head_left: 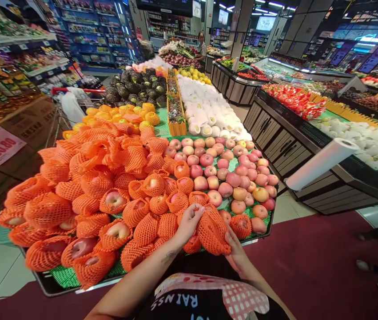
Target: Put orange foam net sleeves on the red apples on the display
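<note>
On the far left, yellow bottles (pixel 2 86) stand on brown boxes, and a pink price sign (pixel 0 144) is stuck on the front. Next comes a big heap of wrapped apples (pixel 48 210), each in a bumpy orange cover, on a black stand (pixel 44 284) with a green mat (pixel 64 276). Dark green fruit (pixel 135 86) sits behind the heap.

The left hand (pixel 190 224) has its fingers pinched on the top left edge of an orange net (pixel 212 231). The net is between the two hands, by the front edge of the stand. It looks puffy, but I can't tell for sure if an apple is inside. The right hand (pixel 237 251) is curled around the net's lower right side, holding it.

Bare apples (pixel 233 179) lie in rows behind the right hand. Farther right are shiny red bags (pixel 295 101) and a fat white roll (pixel 322 164), which leans.
</note>
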The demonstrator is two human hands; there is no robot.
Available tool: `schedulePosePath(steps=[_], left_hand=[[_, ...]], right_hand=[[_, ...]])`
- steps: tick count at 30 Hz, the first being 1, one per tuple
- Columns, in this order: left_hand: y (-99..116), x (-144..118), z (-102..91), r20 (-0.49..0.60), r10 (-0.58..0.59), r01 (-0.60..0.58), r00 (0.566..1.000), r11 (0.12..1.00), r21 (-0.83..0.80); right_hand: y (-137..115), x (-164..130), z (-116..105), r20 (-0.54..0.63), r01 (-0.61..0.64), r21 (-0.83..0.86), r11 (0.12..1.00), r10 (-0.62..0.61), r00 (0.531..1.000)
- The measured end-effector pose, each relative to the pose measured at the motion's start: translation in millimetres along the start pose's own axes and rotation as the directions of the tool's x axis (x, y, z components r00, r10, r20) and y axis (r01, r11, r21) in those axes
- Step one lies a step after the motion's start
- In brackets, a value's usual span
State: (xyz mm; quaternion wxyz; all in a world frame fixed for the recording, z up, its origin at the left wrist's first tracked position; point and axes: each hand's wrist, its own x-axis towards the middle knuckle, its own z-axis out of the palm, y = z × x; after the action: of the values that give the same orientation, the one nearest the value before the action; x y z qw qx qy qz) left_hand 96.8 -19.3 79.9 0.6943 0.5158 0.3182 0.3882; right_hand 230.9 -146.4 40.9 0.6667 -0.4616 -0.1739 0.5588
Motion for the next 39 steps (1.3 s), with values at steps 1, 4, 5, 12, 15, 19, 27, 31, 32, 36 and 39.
schedulePosePath(steps=[1, 4, 5, 12, 15, 19, 27, 31, 32, 36, 39], left_hand=[[-3.6, 0.7, 1.5, -0.007, -0.005, 0.005, 1.000, 1.000, -0.026], [-20.6, -3.7, 7.4, -0.041, 0.031, -0.032, 0.999, 0.999, -0.017], [-27.0, -6.9, 8.8, -0.052, 0.064, -0.062, 0.997, 0.997, 0.036], [-42.9, -24.6, 4.4, 0.060, 0.265, -0.266, 0.962, 0.878, 0.399], [-31.6, -29.3, -0.4, 0.109, 0.339, -0.348, 0.935, 0.808, 0.475], [-21.5, -39.6, 3.3, 0.340, 0.361, -0.492, 0.869, 0.711, 0.502], [-44.8, -34.9, 32.8, 0.130, 0.186, -0.223, 0.974, 0.895, 0.385], [-55.9, -28.5, 47.7, 0.130, 0.029, -0.045, 0.991, 0.991, 0.126], [-57.6, -26.9, 51.9, 0.133, -0.002, -0.008, 0.991, 0.997, 0.074], [-58.5, -15.2, 68.8, 0.105, -0.041, 0.039, 0.994, 0.999, 0.024], [-52.3, -1.9, 79.7, 0.038, -0.003, -0.001, 0.999, 0.994, 0.108]], right_hand=[[1.4, -0.1, 1.5, 0.026, -0.007, 0.007, 1.000, 0.007, 1.000], [0.1, 2.4, 7.3, 0.020, -0.019, 0.020, 1.000, 0.019, 1.000], [-2.2, 4.0, 9.3, -0.001, -0.031, 0.034, 0.999, 0.031, 1.000], [-18.1, 12.2, 9.1, -0.068, -0.061, 0.049, 0.997, 0.064, 0.996], [-22.7, 13.7, 4.1, -0.056, -0.042, 0.030, 0.999, 0.043, 0.997], [-32.6, 15.5, 0.4, -0.062, -0.036, -0.001, 0.999, 0.036, 0.997], [-51.9, 11.7, -13.9, 0.076, 0.122, -0.266, 0.956, -0.105, 0.992], [-67.1, 11.1, -27.4, 0.086, 0.096, -0.288, 0.953, -0.074, 0.994], [-71.4, 11.7, -31.6, 0.091, 0.094, -0.296, 0.950, -0.070, 0.993], [-88.5, 16.4, -53.3, 0.066, 0.139, -0.336, 0.932, -0.124, 0.990], [-100.2, 19.4, -74.0, -0.008, 0.166, -0.356, 0.920, -0.181, 0.984]])
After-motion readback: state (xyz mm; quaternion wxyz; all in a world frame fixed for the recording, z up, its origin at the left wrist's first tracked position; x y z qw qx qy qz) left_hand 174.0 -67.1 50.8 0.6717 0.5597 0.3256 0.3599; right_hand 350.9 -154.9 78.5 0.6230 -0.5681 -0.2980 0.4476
